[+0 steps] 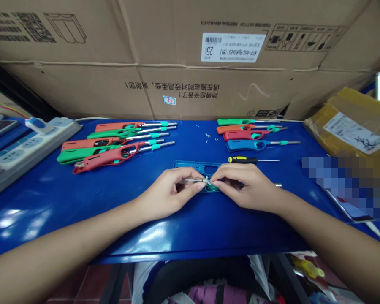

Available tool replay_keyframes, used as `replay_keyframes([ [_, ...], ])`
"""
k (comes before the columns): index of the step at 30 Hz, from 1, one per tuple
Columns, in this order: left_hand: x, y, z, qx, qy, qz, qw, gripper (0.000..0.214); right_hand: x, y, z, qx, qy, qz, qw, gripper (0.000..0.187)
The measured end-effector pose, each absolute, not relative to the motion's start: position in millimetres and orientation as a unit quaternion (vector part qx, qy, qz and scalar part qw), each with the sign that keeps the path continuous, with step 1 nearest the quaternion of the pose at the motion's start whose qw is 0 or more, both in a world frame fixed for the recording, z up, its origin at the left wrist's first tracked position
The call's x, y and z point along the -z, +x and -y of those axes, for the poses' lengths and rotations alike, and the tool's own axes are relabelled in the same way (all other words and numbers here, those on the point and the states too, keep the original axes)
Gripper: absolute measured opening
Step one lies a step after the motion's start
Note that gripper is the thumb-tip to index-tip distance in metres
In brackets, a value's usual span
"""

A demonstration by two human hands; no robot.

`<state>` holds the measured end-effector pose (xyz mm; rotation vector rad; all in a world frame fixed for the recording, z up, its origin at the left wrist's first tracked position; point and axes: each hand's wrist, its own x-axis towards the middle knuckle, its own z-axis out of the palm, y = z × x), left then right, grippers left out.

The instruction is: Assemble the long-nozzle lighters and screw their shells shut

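We're pinching a slim metal piece [190,180] btwn thumb & forefinger of the left hand [172,190], & w/ the right hand [250,185] we're pinching a small pale part [207,181] at the piece's end, both sets of fingertips almost meeting. How the two are joining we can't tell; our fingers are covering too much. We're holding all this just above the open blue casing [196,164], which is lying on the blue table [139,236], partly hidden by our hands.

IMO we should be gripping lightly: the pale part's looking thin, prob. easy to bend or lose. Best we're using the left as anchor & letting the right do the fine adj., wrists low, so anything slipping is dropping close by. White bits [207,135] are lying farther back, so we should be watching for tiny pcs. The screwdriver [243,160] is lying just beyond the right hand, blade pointing right; we should be minding it w/ our knuckles, esp. if turning the piece.
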<state>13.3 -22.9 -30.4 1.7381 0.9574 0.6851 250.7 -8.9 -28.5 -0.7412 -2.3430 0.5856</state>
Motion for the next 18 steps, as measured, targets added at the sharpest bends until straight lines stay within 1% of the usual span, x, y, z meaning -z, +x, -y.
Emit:
replay_keyframes([
  [4,31.7,12.8,23.7,-0.274,0.723,-0.394,0.496,0.027,27.5,250.0,9.0,-0.221,-0.250,0.894,0.301,0.013],
  [9,30.3,12.3,24.7,-0.259,0.742,-0.390,0.480,0.027,28.3,251.1,10.5,-0.224,-0.241,0.903,0.277,0.015],
  [18,29.2,12.8,27.3,-0.256,0.764,-0.383,0.451,0.026,27.7,250.6,12.5,-0.210,-0.238,0.907,0.277,0.014],
])
